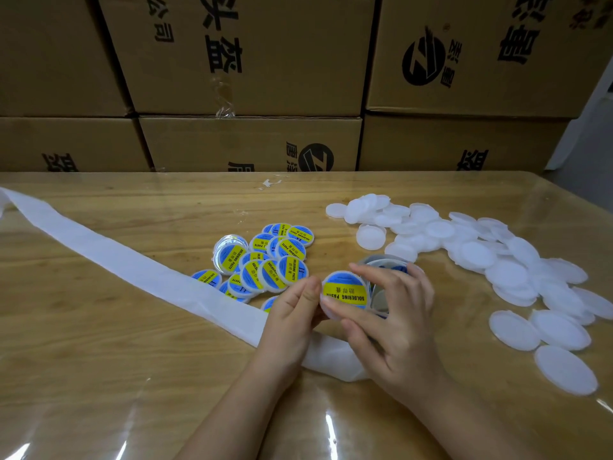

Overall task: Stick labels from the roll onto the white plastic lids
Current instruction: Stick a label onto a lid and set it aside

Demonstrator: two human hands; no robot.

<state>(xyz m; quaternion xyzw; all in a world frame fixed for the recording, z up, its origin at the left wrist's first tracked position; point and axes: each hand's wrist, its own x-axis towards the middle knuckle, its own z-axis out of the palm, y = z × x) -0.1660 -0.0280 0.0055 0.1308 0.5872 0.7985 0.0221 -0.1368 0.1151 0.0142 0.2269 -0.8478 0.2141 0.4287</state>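
i have the lid held over the desk, beside the finished pile: left hand and right hand each with fingers closed on its rim, the label roll just behind. i'd rub the label from its centre outward, evenly, so no bubbles or lifted edges form.

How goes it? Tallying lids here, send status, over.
Left hand, right hand both pinching one labelled lid. Finished pile left, blank lids right. Backing strip under wrists, not blocking.
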